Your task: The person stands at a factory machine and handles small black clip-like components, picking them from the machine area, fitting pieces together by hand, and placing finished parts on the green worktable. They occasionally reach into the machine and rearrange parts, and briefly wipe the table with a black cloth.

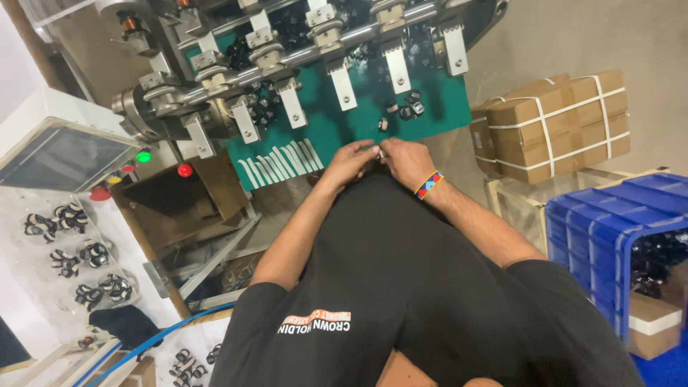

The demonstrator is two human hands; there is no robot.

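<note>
At the machine [287, 64], green tabletop [337, 132] below its levers, strapped boxes [555, 125] well right, both hands meeting at its near edge, left hand [351, 159] and right hand [406, 159] grips pinching one small metal part [380, 153].

Green work surface [337, 132] ran across upper middle of frame, tilted, partly under machine's metal bars and clamps [342, 82]. Small black parts [405, 107] lay loose on it at upper centre, more heaped in shadow beneath clamps. Row of white strips [281, 162] lay side by side near its lower left edge. At far left, white surface [43, 251] carried clusters of black-and-white parts [84, 252]. At right, strapped cardboard boxes [555, 122] sat stacked on pale frame [512, 193] beside concrete floor [573, 36].
</note>
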